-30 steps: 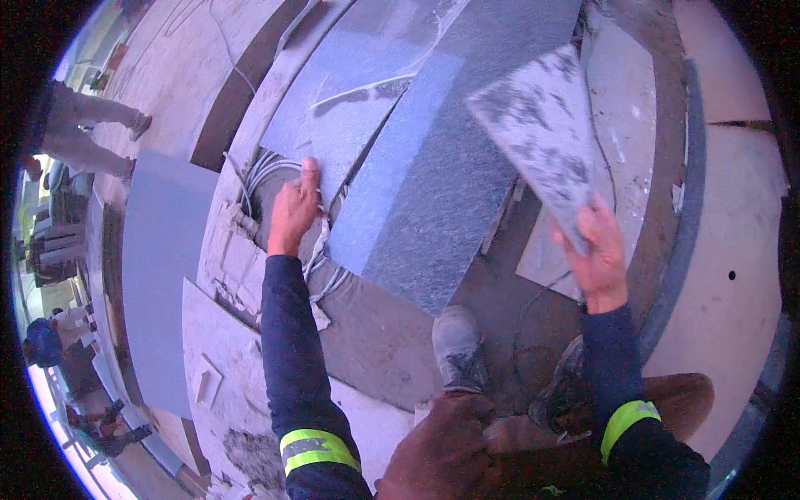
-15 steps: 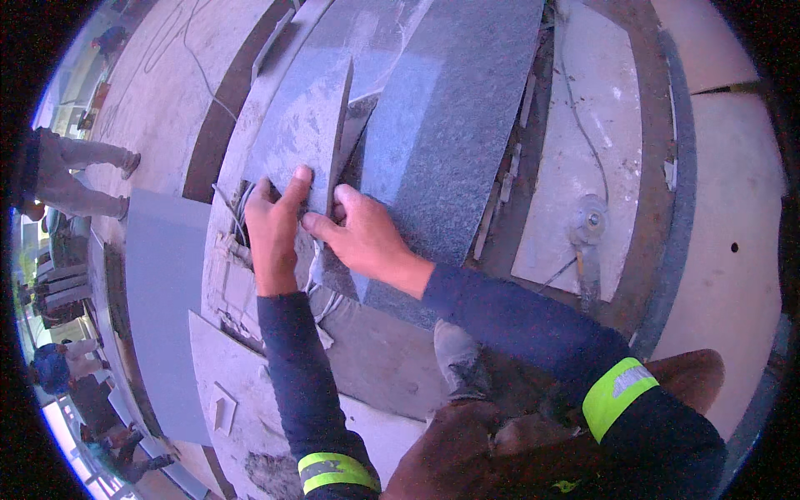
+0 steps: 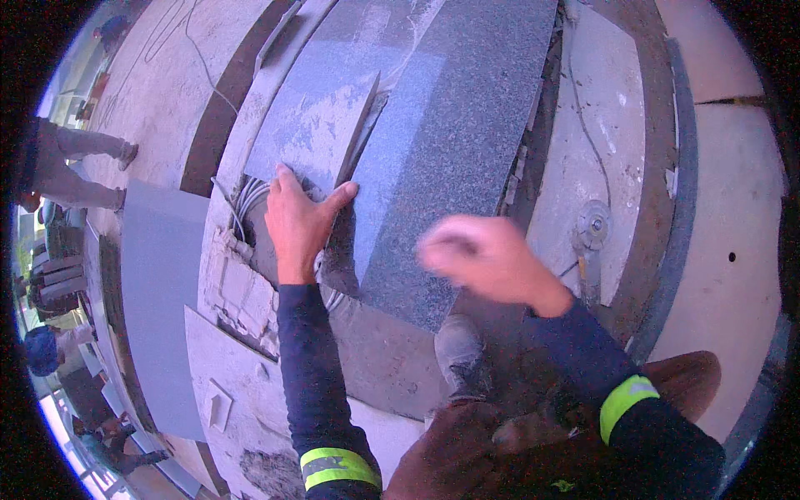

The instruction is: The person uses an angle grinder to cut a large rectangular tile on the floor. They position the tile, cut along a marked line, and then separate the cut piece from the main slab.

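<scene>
A dusty grey stone slab lies slightly tilted, its right edge raised over a dark gap. My left hand grips its near end, the thumb at the right corner and the fingers over the near edge. To the right is a larger speckled dark granite slab, with a lighter bluish patch along its left part. My right hand hovers over the near right part of that granite, apart from the dusty slab. Motion smears its fingers, which look curled; whether they hold anything does not show.
An angle grinder with a cable rests on a pale slab at the right. Coiled grey cable and broken rubble lie left of my left hand. My shoe is near the granite's front edge. Other people are at far left.
My right hand has let go of the dusty slab and swung right. The slab's raised right edge has dropped lower, narrowing the gap. My left hand stays at the near end.
</scene>
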`<state>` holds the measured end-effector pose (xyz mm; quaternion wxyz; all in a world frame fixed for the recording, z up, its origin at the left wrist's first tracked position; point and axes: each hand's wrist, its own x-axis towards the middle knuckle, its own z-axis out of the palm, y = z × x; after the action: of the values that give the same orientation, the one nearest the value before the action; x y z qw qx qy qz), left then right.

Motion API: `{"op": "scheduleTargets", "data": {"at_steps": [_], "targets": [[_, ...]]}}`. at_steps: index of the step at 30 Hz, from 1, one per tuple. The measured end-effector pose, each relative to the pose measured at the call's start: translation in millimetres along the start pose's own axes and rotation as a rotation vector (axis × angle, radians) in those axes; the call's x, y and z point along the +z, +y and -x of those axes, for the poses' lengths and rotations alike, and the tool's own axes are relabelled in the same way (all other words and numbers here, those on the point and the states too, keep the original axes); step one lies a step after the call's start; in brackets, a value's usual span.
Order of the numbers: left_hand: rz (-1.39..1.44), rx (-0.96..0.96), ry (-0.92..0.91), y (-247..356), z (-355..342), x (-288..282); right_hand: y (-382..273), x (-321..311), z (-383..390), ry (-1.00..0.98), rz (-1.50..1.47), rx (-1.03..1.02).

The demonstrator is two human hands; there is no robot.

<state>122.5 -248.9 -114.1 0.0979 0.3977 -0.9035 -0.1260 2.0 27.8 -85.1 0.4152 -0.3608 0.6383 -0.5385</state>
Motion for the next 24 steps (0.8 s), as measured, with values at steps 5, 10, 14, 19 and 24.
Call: {"op": "scheduleTargets", "data": {"at_steps": [5, 10, 14, 19, 24], "targets": [[0.057, 0.045, -0.002, -0.2, 0.8, -5.5, 91.4, -96.4, 137.4, 0.827, 0.000, 0.517], [0.062, 0.014, -0.108, -4.7, 1.7, -4.4, 181.8, -160.9, 245.8, 0.937, 0.505, 0.745], [0.125, -0.064, 0.054, 2.8, 15.1, 12.9, 219.7, -152.7, 259.4, 0.879, 0.678, 0.658], [0.262, -0.043, 0.102, -1.5, 57.4, 2.0, 214.0, -99.9, 268.1, 0.726, 0.857, 0.771], [0.524, -0.098, -0.131, -12.1, 163.6, -88.8, 214.9, -77.6, 279.9, 0.723, 0.741, 0.878]]}}
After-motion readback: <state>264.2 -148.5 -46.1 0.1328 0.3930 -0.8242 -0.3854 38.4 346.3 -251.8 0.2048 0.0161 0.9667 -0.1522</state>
